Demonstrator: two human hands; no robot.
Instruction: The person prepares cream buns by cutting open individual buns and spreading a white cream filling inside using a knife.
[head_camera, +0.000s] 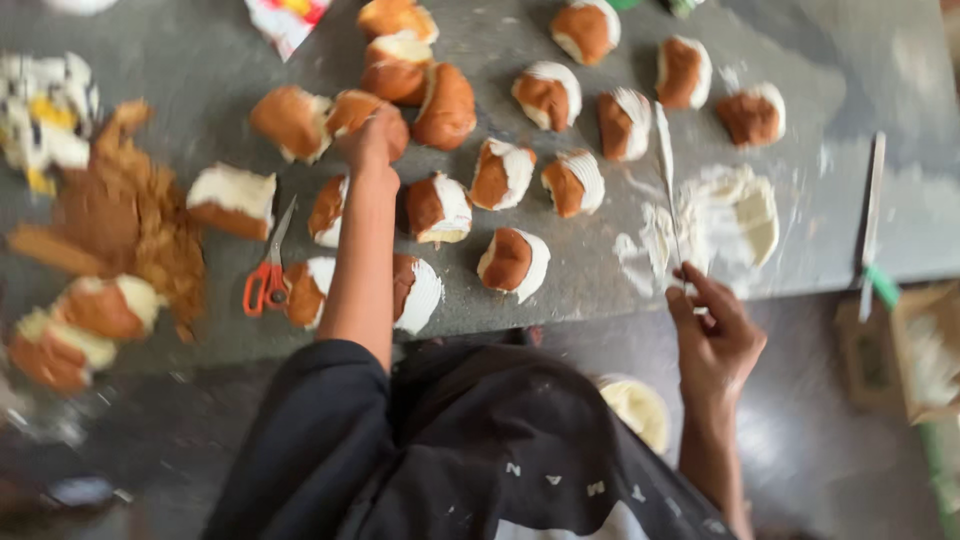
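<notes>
Left hand (372, 140) is stretched far across the grey counter (200, 70), closed on a brown bun (362, 112) in the cluster. Right hand (712, 335) is closed on a long knife (667, 170), blade kept over a cream smear (735, 215), clear of the buns; orange scissors (266, 280) lie near the elbow

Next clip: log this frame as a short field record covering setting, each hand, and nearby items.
setting: grey counter smeared with white cream
left hand: reaching out onto a brown cream-filled bun
right hand: gripping a long knife, blade coated in cream
buns: many split brown buns with white filling spread over the counter
cream pile: beside the knife blade
scissors: orange-handled, lying left of the left arm
</notes>
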